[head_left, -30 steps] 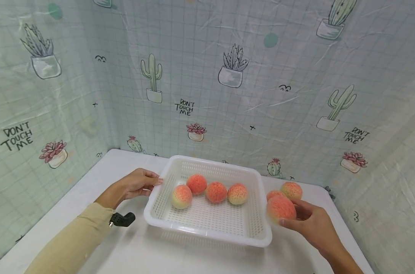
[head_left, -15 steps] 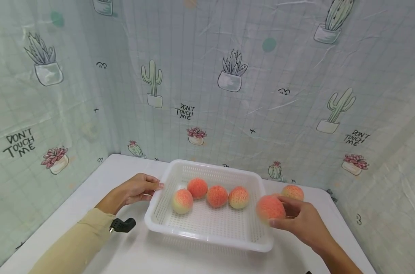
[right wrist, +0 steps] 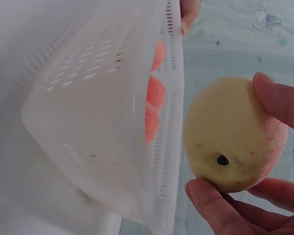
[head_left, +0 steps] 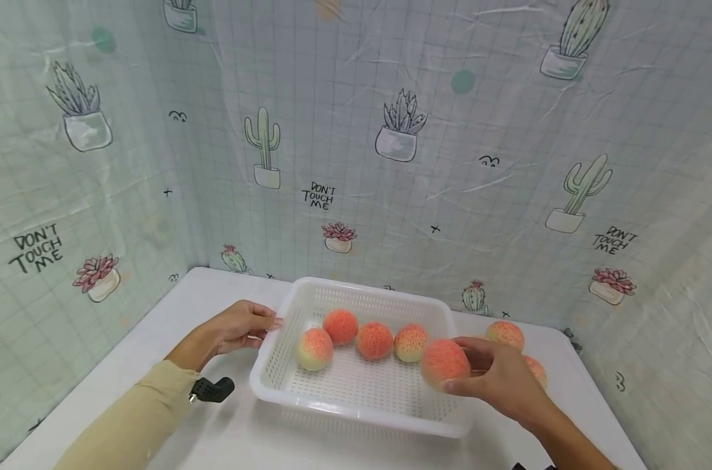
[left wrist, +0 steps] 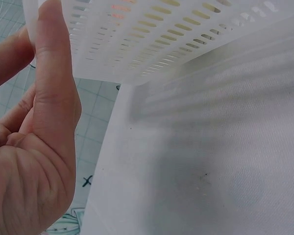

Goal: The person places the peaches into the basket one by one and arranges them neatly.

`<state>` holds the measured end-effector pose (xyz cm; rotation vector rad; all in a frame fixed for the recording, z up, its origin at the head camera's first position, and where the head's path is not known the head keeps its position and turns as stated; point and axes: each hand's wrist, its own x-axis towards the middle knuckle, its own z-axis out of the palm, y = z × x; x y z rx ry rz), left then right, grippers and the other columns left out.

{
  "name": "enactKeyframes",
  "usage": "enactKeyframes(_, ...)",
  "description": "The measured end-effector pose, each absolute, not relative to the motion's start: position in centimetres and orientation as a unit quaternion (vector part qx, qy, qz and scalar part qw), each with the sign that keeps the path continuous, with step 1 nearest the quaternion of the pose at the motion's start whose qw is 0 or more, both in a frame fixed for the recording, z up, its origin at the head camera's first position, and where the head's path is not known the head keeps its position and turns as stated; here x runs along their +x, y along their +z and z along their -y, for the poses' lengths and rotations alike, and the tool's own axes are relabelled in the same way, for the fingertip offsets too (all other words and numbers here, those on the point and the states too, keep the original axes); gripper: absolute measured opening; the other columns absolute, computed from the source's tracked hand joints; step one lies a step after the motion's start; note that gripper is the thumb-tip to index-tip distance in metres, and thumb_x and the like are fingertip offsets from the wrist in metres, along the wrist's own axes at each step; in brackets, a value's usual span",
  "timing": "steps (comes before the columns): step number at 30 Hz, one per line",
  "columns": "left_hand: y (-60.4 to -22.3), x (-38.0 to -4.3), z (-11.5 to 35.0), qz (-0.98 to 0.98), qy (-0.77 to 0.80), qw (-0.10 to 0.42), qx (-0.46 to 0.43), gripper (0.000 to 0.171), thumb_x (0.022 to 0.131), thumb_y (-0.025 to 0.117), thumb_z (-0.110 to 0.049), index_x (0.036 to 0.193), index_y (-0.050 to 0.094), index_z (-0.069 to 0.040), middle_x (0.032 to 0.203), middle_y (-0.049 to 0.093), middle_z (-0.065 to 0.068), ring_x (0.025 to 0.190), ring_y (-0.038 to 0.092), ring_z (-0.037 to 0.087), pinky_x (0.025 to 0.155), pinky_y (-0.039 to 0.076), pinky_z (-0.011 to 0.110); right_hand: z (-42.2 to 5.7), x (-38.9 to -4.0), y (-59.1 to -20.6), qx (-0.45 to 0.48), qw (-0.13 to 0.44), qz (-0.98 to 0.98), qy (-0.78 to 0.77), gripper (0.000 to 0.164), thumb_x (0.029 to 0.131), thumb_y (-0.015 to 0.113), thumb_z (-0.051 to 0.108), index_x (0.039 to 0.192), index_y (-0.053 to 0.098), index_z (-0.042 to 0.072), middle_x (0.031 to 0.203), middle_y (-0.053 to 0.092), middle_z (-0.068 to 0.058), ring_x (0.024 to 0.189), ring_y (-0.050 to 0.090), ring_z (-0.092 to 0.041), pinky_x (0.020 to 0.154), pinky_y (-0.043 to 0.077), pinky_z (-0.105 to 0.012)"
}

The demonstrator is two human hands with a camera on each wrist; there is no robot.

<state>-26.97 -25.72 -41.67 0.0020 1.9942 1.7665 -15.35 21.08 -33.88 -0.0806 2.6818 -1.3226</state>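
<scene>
My right hand (head_left: pixel 505 378) grips a pink and pale-yellow peach (head_left: pixel 445 364) over the right side of a white perforated plastic basket (head_left: pixel 367 410). In the right wrist view, thumb and fingers hold the peach (right wrist: pixel 230 132) from opposite sides, its yellow end with a dark stem hole showing; it is apart from the basket rim. My left hand (head_left: pixel 238 328) pinches the basket's left rim between thumb and fingers, as the left wrist view shows with the thumb (left wrist: pixel 54 73) on the wall. Inside the basket lie several peaches (head_left: pixel 374 341), grouped toward the back.
Beyond my right hand, more peaches (head_left: pixel 505 335) rest on the white table (head_left: pixel 215 431), partly hidden by the hand. A cactus-print curtain (head_left: pixel 344 163) stands behind and along both sides. A black device (head_left: pixel 213 390) sits at my left wrist.
My right hand has carried the peach leftward, from beside the basket's right rim to over its inside. The left hand still holds the left rim. The head view has tilted slightly up.
</scene>
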Motion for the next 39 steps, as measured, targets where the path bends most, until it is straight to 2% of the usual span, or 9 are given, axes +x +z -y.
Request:
enactKeyframes(8,-41.7,-26.9,25.6,-0.735,0.638,0.229,-0.003,0.035,0.096,0.077,-0.024,0.119,0.071,0.001,0.100,0.076,0.007,0.082,0.069,0.017,0.074,0.064,0.031,-19.7,-16.0,-33.7,-0.045,0.088,-0.894,-0.436,0.078,0.072,0.095,0.028,0.141,0.064,0.008,0.130,0.074,-0.013,0.110,0.074,-0.024,0.087,0.064,-0.042)
enactKeyframes(19,-41.8,-26.9,25.4,-0.742,0.632,0.221,-0.014,0.037,0.095,0.078,-0.025,0.120,0.071,0.001,0.102,0.076,0.008,0.082,0.069,0.018,0.073,0.064,0.031,-17.8,-16.6,-33.3,-0.092,0.096,-0.895,-0.426,0.082,0.069,0.097,0.031,0.141,0.064,0.007,0.126,0.076,-0.011,0.106,0.076,-0.023,0.085,0.064,-0.037)
enactKeyframes(24,-41.7,-26.9,25.3,-0.741,0.635,0.220,-0.020,0.038,0.095,0.078,-0.025,0.121,0.070,0.001,0.102,0.076,0.008,0.082,0.069,0.018,0.074,0.065,0.032,-17.1,-17.0,-33.1,-0.120,0.107,-0.886,-0.435,0.081,0.071,0.096,0.028,0.142,0.063,0.009,0.130,0.074,-0.012,0.108,0.076,-0.024,0.086,0.064,-0.037)
enactKeyframes(32,-41.7,-26.8,25.2,-0.738,0.637,0.221,-0.024,0.037,0.096,0.077,-0.024,0.121,0.070,0.002,0.103,0.077,0.009,0.083,0.070,0.019,0.076,0.065,0.034,-15.7,-17.4,-32.8,-0.164,0.121,-0.874,-0.441,0.077,0.073,0.095,0.027,0.140,0.064,0.009,0.128,0.074,-0.010,0.108,0.075,-0.020,0.087,0.063,-0.029)
enactKeyframes(39,-41.5,-26.8,25.3,-0.740,0.635,0.220,-0.027,0.038,0.095,0.078,-0.024,0.122,0.070,0.002,0.102,0.077,0.008,0.082,0.069,0.019,0.076,0.065,0.034,-14.2,-17.7,-32.3,-0.193,0.122,-0.877,-0.422,0.070,0.071,0.096,0.030,0.133,0.069,0.014,0.124,0.076,-0.004,0.109,0.074,-0.019,0.091,0.063,-0.034)
